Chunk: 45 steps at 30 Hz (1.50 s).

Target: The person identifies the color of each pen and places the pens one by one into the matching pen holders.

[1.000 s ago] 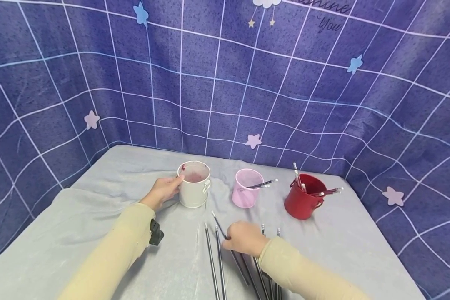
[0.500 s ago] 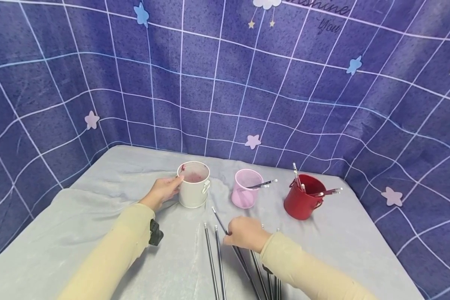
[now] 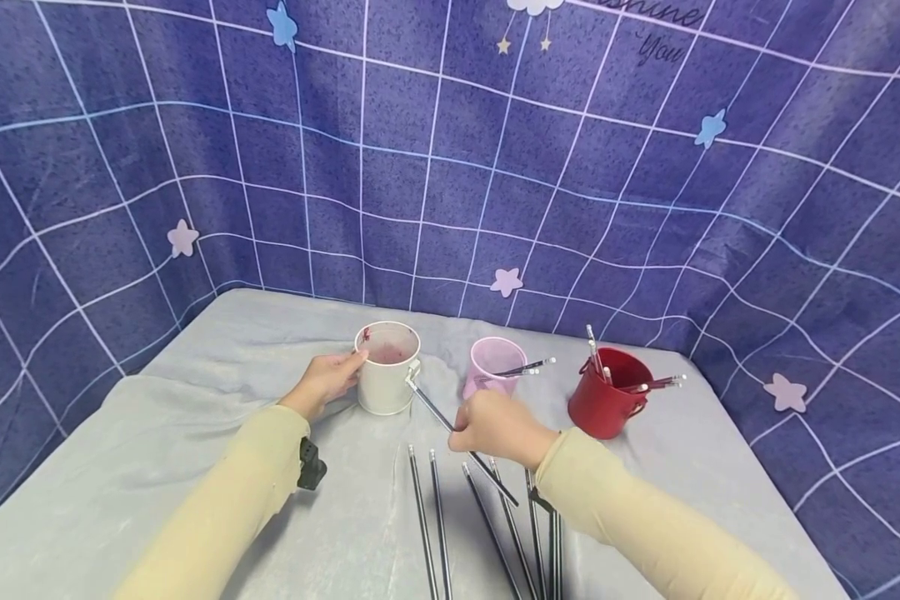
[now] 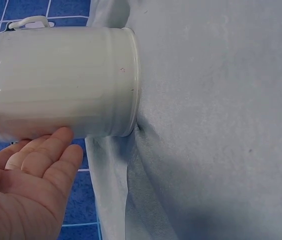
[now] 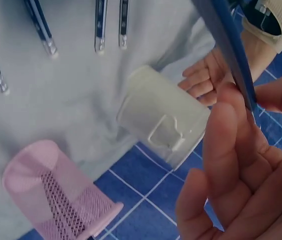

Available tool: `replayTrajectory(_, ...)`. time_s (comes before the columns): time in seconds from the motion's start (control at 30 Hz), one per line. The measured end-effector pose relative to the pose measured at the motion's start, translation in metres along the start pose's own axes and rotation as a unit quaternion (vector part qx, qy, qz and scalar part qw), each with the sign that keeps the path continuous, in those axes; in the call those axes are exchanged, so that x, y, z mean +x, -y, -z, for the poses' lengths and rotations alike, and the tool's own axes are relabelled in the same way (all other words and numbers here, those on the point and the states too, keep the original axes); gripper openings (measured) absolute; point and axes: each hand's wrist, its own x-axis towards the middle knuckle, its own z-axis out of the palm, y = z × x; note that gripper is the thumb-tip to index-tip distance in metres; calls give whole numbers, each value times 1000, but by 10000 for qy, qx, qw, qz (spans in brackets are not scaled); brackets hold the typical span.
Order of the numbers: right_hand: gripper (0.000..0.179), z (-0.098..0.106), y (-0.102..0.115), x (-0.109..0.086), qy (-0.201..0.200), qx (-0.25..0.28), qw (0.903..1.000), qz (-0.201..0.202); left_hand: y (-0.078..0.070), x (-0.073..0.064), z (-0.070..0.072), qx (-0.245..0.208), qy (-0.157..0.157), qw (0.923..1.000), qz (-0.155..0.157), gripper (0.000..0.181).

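Observation:
A white metal bucket (image 3: 386,387) with a small side handle stands upright. My left hand (image 3: 332,377) holds it at its left side: the thumb lies at the rim, and the other fingers (image 4: 56,150) rest against the outer wall in the left wrist view. My right hand (image 3: 498,429) pinches a dark pencil (image 3: 432,408) near its middle, raised off the cloth and tilted. Its white eraser end overlaps the bucket's handle in the head view. Close up in the right wrist view, the pencil (image 5: 233,55) is blurred between thumb and fingers.
Several dark pencils (image 3: 440,517) lie in a loose row on the grey cloth (image 3: 330,533). Behind my right hand stands a pink mesh cup (image 3: 491,354) holding a few pencils. Farther right is a red bucket (image 3: 603,408) with several pencils. A blue gridded curtain (image 3: 435,192) surrounds the back.
My right hand has lifted the pencil from among the others and carried it up and away from me, toward the white bucket. My left hand has stayed at the bucket.

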Motion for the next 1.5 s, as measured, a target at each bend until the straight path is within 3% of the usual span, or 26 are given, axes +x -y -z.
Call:
replayTrajectory(0.13,8,8,-1,1,-247,-200,9995,-19,0,1,0,5,19,10000,-46,61)
replayTrajectory(0.3,3,21,1,2,-280,-234,9993,-123,-1,0,0,16,25,10000,-52,62)
replayTrajectory(0.47,4,39,4,4,-191,-353,9982,-444,0,0,0,40,20,10000,-51,63)
replayTrajectory(0.73,9,67,6,11,-522,-131,9953,-802,1,0,1,36,-2,10000,-39,61)
replayTrajectory(0.87,18,76,2,13,-956,200,9912,-893,0,-1,0,-6,19,10000,-31,61)
replayTrajectory(1.07,14,84,-6,15,-1710,566,9800,-843,-1,-2,0,9,-2,10000,-15,62)
replayTrajectory(1.3,10,84,-24,17,-2543,781,9607,-795,0,-2,0,-9,-35,10000,17,62)
replayTrajectory(1.5,8,80,-39,20,-2781,752,9544,-779,0,-2,-1,-17,-54,10000,-30,61)
